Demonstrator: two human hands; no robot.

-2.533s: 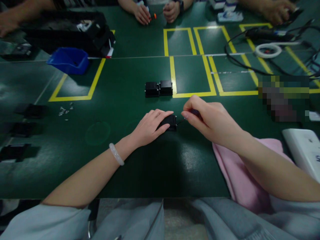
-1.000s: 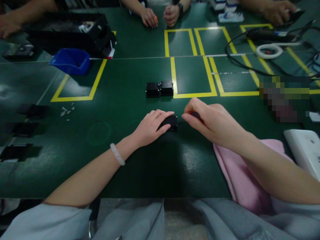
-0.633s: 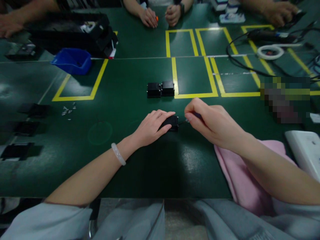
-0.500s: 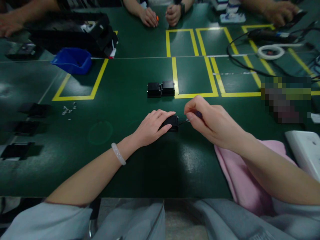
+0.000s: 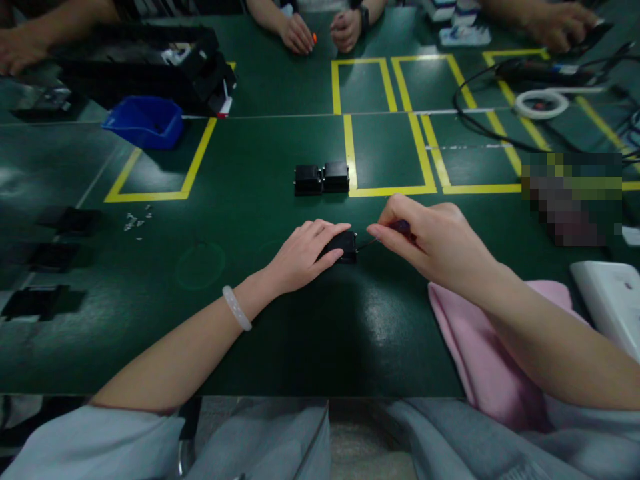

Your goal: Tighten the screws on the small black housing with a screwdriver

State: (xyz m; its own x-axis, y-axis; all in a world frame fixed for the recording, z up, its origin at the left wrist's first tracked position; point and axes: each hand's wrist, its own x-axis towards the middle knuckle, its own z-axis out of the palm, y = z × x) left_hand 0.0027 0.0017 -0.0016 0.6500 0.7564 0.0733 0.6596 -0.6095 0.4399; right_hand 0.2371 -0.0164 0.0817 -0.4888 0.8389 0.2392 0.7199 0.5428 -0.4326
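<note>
My left hand [image 5: 301, 253] lies over a small black box-shaped part [image 5: 345, 246] on the green table [image 5: 240, 220], fingers curled round it and pinning it down. My right hand [image 5: 433, 238] pinches a thin dark-handled tool [image 5: 400, 229], likely a small screwdriver; its fine metal tip [image 5: 366, 244] reaches the right side of the part. Two more black parts [image 5: 321, 178] sit side by side a little farther back, beside a yellow-taped rectangle [image 5: 387, 190].
A blue bin [image 5: 143, 121] and black trays [image 5: 145, 63] stand at the back left. Small screws [image 5: 134, 220] and flat black pieces [image 5: 47, 257] lie on the left. Pink cloth [image 5: 475, 347] under my right forearm, a white box [image 5: 607, 300], cables [image 5: 500, 133]. Other people's hands [image 5: 320, 30] work across the table.
My right hand has shifted slightly right and drawn back a little, with the tool tip still at the part. My left hand has stayed on the part.
</note>
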